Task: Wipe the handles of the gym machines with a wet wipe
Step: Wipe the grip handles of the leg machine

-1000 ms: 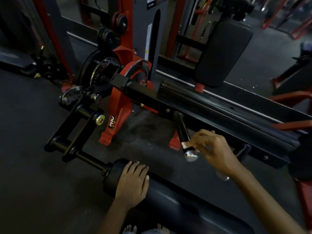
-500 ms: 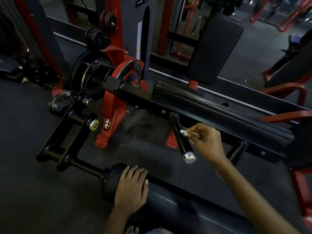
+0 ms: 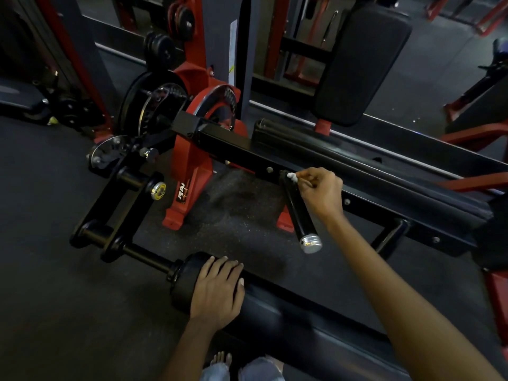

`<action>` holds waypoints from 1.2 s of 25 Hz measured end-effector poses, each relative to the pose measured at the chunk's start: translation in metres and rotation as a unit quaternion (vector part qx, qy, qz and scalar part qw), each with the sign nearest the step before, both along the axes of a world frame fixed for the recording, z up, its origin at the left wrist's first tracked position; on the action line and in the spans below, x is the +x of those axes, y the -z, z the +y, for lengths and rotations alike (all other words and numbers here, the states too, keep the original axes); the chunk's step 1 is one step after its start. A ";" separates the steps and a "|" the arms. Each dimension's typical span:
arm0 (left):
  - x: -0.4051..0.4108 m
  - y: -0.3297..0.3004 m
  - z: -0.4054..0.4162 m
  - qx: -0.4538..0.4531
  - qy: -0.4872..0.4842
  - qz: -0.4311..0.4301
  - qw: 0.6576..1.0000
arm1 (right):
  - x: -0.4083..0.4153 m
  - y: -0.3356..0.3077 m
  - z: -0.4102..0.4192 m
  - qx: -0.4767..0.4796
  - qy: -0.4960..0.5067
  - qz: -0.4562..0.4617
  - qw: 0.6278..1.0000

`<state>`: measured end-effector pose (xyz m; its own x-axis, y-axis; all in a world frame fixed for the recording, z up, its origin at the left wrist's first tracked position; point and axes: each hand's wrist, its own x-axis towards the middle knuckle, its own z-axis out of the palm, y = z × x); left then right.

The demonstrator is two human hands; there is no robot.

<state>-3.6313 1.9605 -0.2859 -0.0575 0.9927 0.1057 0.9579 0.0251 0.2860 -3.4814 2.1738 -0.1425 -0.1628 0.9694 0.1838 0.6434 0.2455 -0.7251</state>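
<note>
Wet wipe, a small crumpled white wad just right of the frame's centre, is pinched in the fingertips of the right hand against the upper end of the black cylindrical handle with a silver end cap. Soft, limp and light, it probably needs a firm pinch, while the rigid, fixed handle looks smooth. Lower centre, the left hand rests with fingers flat on the black padded roller.

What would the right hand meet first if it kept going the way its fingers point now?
Likely the black square frame beam, where the black cylindrical handle joins it; the right hand pinches the white wet wipe almost there. Depth is uncertain.
</note>
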 end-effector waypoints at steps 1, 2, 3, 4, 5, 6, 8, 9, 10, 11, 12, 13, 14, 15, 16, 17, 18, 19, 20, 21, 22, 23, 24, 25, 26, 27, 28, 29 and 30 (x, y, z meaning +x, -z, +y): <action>0.000 -0.001 0.000 -0.001 -0.001 0.001 1.000 | 0.002 -0.001 0.001 -0.011 -0.007 0.001 1.000; -0.001 -0.001 0.000 -0.002 -0.002 0.002 1.000 | 0.003 -0.002 0.001 -0.024 -0.014 0.005 1.000; -0.001 -0.001 -0.001 -0.002 -0.004 0.004 1.000 | 0.005 -0.003 0.000 -0.037 -0.021 0.011 0.999; -0.001 -0.002 -0.001 -0.004 -0.004 0.007 1.000 | 0.007 -0.005 -0.002 -0.047 -0.029 0.017 0.998; 0.000 -0.002 -0.001 -0.007 -0.003 0.008 1.000 | 0.011 -0.008 -0.005 -0.055 -0.039 0.020 0.998; 0.000 -0.002 -0.001 -0.009 -0.003 0.007 1.000 | 0.014 -0.010 -0.009 -0.062 -0.051 0.020 0.997; -0.001 -0.002 -0.001 -0.015 -0.006 0.008 1.000 | 0.022 -0.014 -0.018 -0.075 -0.070 0.021 0.994; -0.001 -0.002 -0.002 -0.018 -0.007 0.009 1.000 | 0.027 -0.016 -0.024 -0.084 -0.074 0.026 0.993; -0.001 -0.002 -0.002 -0.022 -0.006 0.008 1.000 | 0.033 -0.017 -0.030 -0.097 -0.073 0.033 0.992; 0.000 -0.002 -0.003 -0.023 -0.006 0.007 1.000 | 0.039 -0.018 -0.037 -0.107 -0.075 0.039 0.991; 0.000 -0.003 -0.002 -0.023 -0.006 0.005 1.000 | 0.045 -0.019 -0.044 -0.116 -0.080 0.040 0.989; 0.000 -0.003 -0.002 -0.023 -0.006 0.004 1.000 | 0.050 -0.021 -0.050 -0.125 -0.089 0.037 0.987; -0.001 -0.003 -0.002 -0.022 -0.006 0.004 1.000 | 0.055 -0.023 -0.055 -0.137 -0.100 0.033 0.985; -0.001 -0.002 -0.002 -0.022 -0.005 0.004 1.000 | 0.060 -0.027 -0.058 -0.150 -0.114 0.028 0.982; -0.001 -0.002 -0.002 -0.024 -0.004 0.004 1.000 | 0.063 -0.031 -0.061 -0.166 -0.129 0.022 0.978; -0.001 -0.001 -0.003 -0.025 -0.004 0.003 1.000 | 0.067 -0.035 -0.064 -0.177 -0.144 0.009 0.973; -0.001 -0.001 -0.003 -0.026 -0.004 0.001 1.000 | 0.070 -0.040 -0.066 -0.183 -0.160 -0.009 0.970; -0.001 -0.001 -0.003 -0.026 -0.004 0.000 1.000 | 0.073 -0.046 -0.068 -0.178 -0.174 -0.031 0.968; -0.001 -0.001 -0.003 -0.025 -0.005 0.000 1.000 | 0.072 -0.053 -0.070 -0.158 -0.187 -0.052 0.968; -0.001 -0.001 -0.002 -0.024 -0.005 0.000 1.000 | 0.069 -0.059 -0.072 -0.111 -0.201 -0.078 0.970; -0.001 -0.001 -0.001 -0.023 -0.005 0.000 1.000 | 0.063 -0.063 -0.073 -0.049 -0.226 -0.108 0.967; -0.001 -0.001 -0.001 -0.021 -0.006 0.001 1.000 | 0.054 -0.066 -0.073 0.009 -0.269 -0.152 0.951; -0.001 -0.001 -0.001 -0.019 -0.005 0.003 1.000 | 0.042 -0.066 -0.075 0.047 -0.323 -0.215 0.920; -0.002 -0.001 -0.001 -0.018 -0.005 0.005 1.000 | 0.031 -0.063 -0.077 0.066 -0.370 -0.290 0.880; -0.002 -0.002 -0.001 -0.018 -0.004 0.006 1.000 | 0.020 -0.058 -0.079 0.079 -0.399 -0.352 0.843; -0.002 -0.002 -0.001 -0.016 -0.004 0.007 1.000 | 0.013 -0.055 -0.079 0.098 -0.413 -0.386 0.819; -0.002 -0.003 -0.001 -0.014 -0.004 0.007 1.000 | 0.008 -0.054 -0.077 0.115 -0.419 -0.404 0.805; -0.001 -0.003 -0.001 -0.012 -0.004 0.006 1.000 | 0.002 -0.055 -0.074 0.119 -0.420 -0.421 0.795; -0.001 -0.003 -0.001 -0.010 -0.004 0.004 1.000 | -0.004 -0.056 -0.071 0.119 -0.418 -0.443 0.784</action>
<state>-3.6323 1.9598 -0.2828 -0.0645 0.9941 0.0869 0.9601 0.0381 0.2770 -3.4857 2.1033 -0.0861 -0.8893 0.4106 -0.2013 0.4102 0.9109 0.0458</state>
